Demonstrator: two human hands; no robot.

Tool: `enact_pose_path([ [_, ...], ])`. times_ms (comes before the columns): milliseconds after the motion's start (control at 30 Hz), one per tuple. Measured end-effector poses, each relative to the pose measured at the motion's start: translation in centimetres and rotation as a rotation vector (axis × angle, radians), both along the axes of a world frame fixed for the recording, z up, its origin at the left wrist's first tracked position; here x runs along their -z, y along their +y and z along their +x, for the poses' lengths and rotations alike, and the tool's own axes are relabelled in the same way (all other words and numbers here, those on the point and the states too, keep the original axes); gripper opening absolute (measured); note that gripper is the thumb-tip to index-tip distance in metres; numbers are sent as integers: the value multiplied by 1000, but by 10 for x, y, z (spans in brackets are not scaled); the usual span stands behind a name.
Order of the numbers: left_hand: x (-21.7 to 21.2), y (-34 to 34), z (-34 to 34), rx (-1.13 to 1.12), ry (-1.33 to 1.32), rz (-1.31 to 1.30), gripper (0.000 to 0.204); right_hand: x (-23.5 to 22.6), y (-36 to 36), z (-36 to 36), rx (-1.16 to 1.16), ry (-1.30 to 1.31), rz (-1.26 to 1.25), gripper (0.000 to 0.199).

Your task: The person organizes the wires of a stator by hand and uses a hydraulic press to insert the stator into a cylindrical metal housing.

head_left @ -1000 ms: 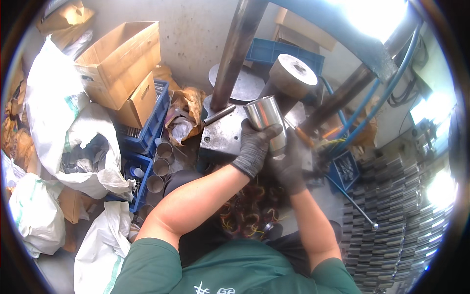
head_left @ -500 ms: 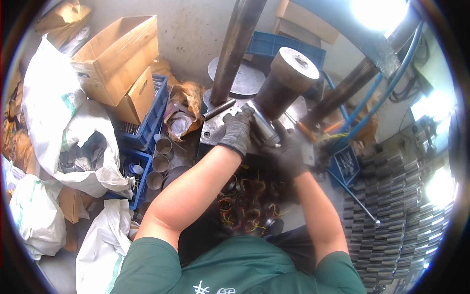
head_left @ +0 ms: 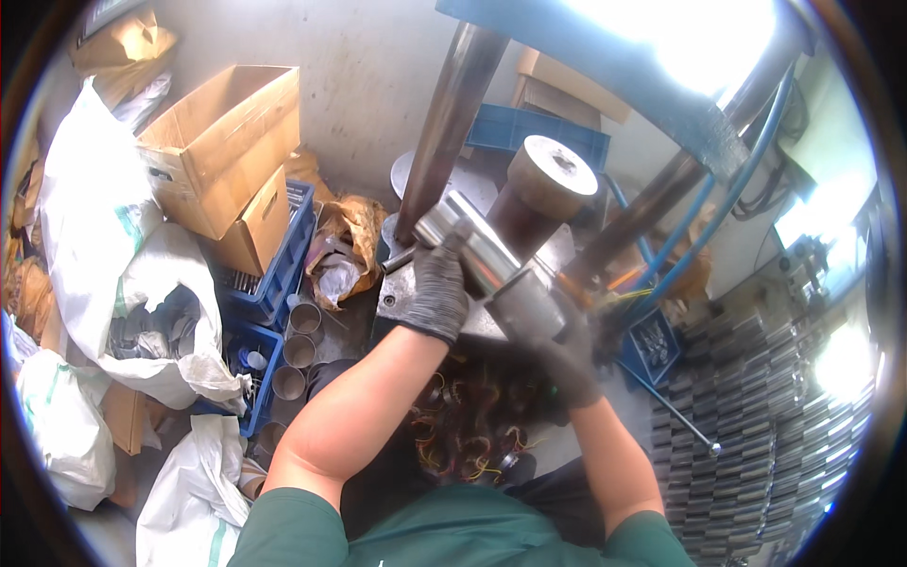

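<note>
A shiny steel tube (head_left: pixel 482 253) lies tilted across the press base, its open end up and to the left. My left hand (head_left: pixel 436 288), in a dark grey glove, grips it near the upper end. My right hand (head_left: pixel 565 354), also gloved, holds the lower end from below. Just behind the tube stands a thick brown cylinder (head_left: pixel 540 194) with a pale flat top. Under both hands sits the grey steel base plate (head_left: pixel 402 288). Below my arms lies a heap of copper-wound coils (head_left: pixel 468 430) with coloured wires.
A dark press column (head_left: pixel 446 113) rises behind the tube under a blue frame (head_left: pixel 605 66). Blue crates (head_left: pixel 274 274) with short metal tubes, cardboard boxes (head_left: pixel 222 142) and white sacks (head_left: pixel 104 246) fill the left. Stacked grey plates (head_left: pixel 756 425) lie right.
The tube was held upright with its open end facing me. Both hands have tipped it over and lowered it, so it now lies slanted in front of the brown cylinder.
</note>
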State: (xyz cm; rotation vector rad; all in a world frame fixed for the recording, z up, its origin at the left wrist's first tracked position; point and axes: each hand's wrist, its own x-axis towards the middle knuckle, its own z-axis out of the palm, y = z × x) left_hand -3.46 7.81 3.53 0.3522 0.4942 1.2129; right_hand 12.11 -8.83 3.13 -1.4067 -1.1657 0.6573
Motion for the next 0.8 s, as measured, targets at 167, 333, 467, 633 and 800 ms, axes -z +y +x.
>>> enact_pose_path([
  [167, 5, 24, -23, -145, -59, 273, 70, -46, 28, 19, 7, 104, 342, 90],
  [333, 1, 7, -16, -34, 19, 264, 72, -89, 106, 53, 268, -174, 582, 85],
  [467, 1, -5, 0, -5, 72, 171, 74, -104, 155, 64, 202, -206, 494, 73],
  [633, -4, -16, 12, 123, 82, 288, 74, -105, 168, 103, 438, -730, 221, 68],
  [800, -10, -24, 20, 178, 279, 740, 71, -78, 110, 102, 296, -1145, 381, 61],
])
